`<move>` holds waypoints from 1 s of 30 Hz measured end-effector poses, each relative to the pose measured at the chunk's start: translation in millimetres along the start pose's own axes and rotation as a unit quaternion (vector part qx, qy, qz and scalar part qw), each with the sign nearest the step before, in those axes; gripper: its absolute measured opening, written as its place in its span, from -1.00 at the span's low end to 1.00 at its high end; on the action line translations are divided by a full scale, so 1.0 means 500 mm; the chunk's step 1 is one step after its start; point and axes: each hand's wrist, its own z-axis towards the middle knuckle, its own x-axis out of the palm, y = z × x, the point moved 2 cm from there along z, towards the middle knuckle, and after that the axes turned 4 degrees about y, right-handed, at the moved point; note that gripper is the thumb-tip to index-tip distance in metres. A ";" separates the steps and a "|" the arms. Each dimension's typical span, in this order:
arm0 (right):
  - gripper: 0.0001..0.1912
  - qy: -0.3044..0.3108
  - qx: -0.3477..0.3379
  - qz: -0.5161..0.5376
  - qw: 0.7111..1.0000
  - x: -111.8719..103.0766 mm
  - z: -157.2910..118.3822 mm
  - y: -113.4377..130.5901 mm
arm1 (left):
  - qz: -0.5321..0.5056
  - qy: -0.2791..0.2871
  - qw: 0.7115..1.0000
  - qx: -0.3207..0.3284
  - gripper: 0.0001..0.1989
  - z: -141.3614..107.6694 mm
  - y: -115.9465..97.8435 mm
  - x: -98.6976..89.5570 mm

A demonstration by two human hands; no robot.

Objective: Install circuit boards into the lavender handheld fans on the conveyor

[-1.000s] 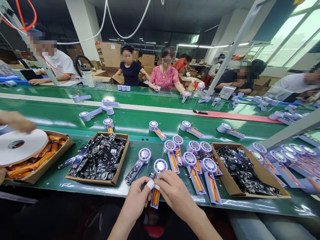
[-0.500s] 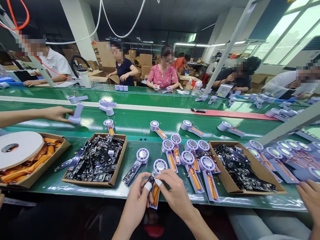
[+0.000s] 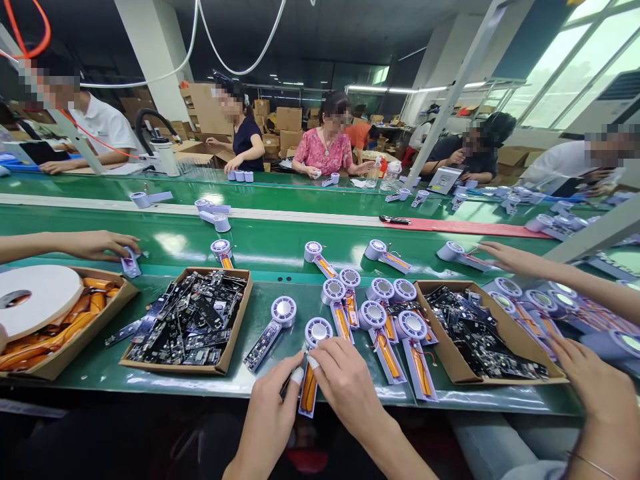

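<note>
In front of me lies a lilac handheld fan [image 3: 319, 331] with an orange battery [image 3: 309, 392] in its open handle. My left hand [image 3: 270, 407] is closed beside the handle, gripping a small dark circuit board [image 3: 285, 383] that is mostly hidden by the fingers. My right hand [image 3: 350, 387] bends over the fan's neck, thumb and forefinger pinched; what they hold is too small to make out. White covers sit on fingertips of both hands. To the left lies another fan [image 3: 284, 312] with a circuit board [image 3: 263, 345] along its handle.
Cardboard trays of circuit boards stand left [image 3: 235, 333] and right [image 3: 500, 381]; several battery-fitted fans [image 3: 373, 315] lie between. Far left, a white tape roll [image 3: 50, 293] rests on a battery tray [image 3: 117, 303]. Co-workers' hands reach in at left [image 3: 100, 245] and right [image 3: 585, 373]. A green belt [image 3: 270, 240] runs behind.
My right hand has shifted over the fan's neck, and the circuit board in my left is now more hidden. A co-worker's hand at left brought a fan part nearer; another's arm reached in at right.
</note>
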 end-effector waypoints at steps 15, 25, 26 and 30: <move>-0.79 0.113 0.067 0.219 0.967 -0.006 0.013 -0.047 | -0.189 0.084 0.974 -0.092 -0.70 0.026 0.011 -0.031; -0.79 0.112 0.087 0.253 0.957 -0.009 0.021 -0.043 | -0.161 0.103 0.979 -0.068 -0.75 0.029 0.021 -0.033; -0.75 0.106 0.092 0.265 0.954 -0.010 0.017 -0.048 | -0.144 0.096 0.982 -0.075 -0.74 0.027 0.023 -0.035; -0.62 0.092 0.119 0.295 0.944 -0.033 -0.006 -0.067 | -0.105 0.086 0.985 -0.108 -0.63 0.018 0.034 -0.036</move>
